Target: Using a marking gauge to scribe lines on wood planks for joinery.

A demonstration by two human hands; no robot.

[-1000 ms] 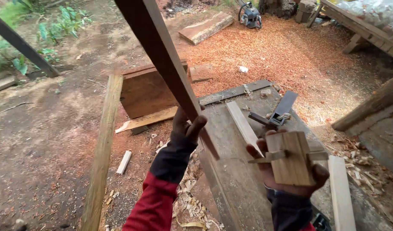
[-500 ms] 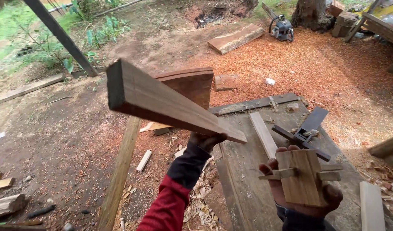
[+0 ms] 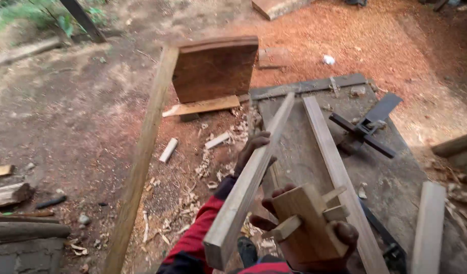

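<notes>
Setting: outdoor dirt yard, reddish sawdust (image 3: 375,35) spread over the far right ground, green plants (image 3: 35,12) at the far left corner.
Table: one weathered grey table (image 3: 396,177) on the right, running from near to far.
Left hand: the left hand (image 3: 251,155), red sleeve below it, is closed round one long pale wooden strip (image 3: 248,185); the fingers wrap its left edge about midway along.
Strip: it slants from a cut end at the near centre up to a far end over the table's far-left part, held off the surface.
Right hand: the right hand (image 3: 304,238) at the near centre grips one wooden block tool (image 3: 307,226) from beneath, thumb on its left side and fingers at its right corner.
Block tool: one square block crossed by two thin wooden bars that stick out on both sides; it sits just right of the strip's near end.
On the table: one long pale board (image 3: 335,167) lies lengthwise, right of the held strip; one dark metal clamp-like tool (image 3: 368,127) lies at the far right.
Second board: one shorter pale board (image 3: 429,223) lies at the near right edge.
Ground, left: one long timber beam (image 3: 142,152) runs near to far; one brown slab (image 3: 213,68) stands at its far end on a thin plank (image 3: 203,106).
Scraps: wood shavings (image 3: 213,167) lie scattered between beam and table; a few short offcuts (image 3: 10,195) lie at the far left edge.
</notes>
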